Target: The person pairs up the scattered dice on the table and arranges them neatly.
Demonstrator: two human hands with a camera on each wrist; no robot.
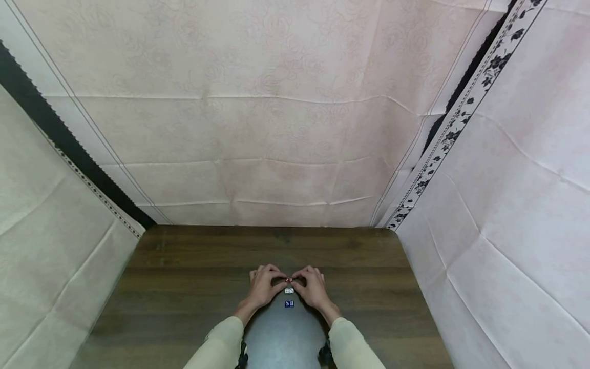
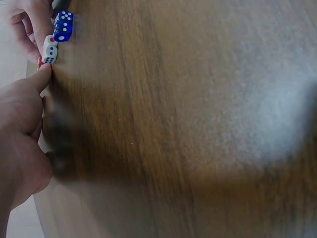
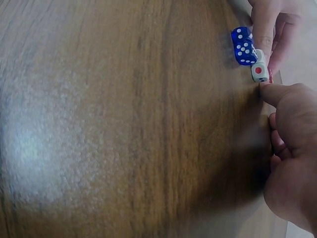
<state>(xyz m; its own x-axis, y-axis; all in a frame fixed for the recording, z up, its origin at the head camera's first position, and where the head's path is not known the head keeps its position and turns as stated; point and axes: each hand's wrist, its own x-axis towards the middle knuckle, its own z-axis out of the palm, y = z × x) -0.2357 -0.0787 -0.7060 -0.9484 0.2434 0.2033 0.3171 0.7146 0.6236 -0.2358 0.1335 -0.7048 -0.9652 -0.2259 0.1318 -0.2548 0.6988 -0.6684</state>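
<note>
Three small dice lie in a row on the dark wooden table [image 1: 184, 287]: a red die [image 1: 289, 280] farthest from me, a white die [image 1: 289, 290] in the middle, and a blue die [image 1: 289, 304] nearest. My left hand [image 1: 279, 283] and right hand [image 1: 299, 283] meet fingertip to fingertip at the red die and pinch it from either side, fingers curled. In the left wrist view, the left hand [image 2: 43, 75] touches the mostly hidden red die [image 2: 39, 62], next to the white die [image 2: 49, 51] and blue die [image 2: 63, 26]. In the right wrist view, the right hand [image 3: 266, 89] sits just beside the white die [image 3: 259, 72] and blue die [image 3: 243, 45].
Pale pink cloth walls [image 1: 276, 128] enclose the table at the back and on both sides. The tabletop has bare wood left and right of the hands. A glossy glare patch [image 1: 283, 333] lies between my forearms near the front edge.
</note>
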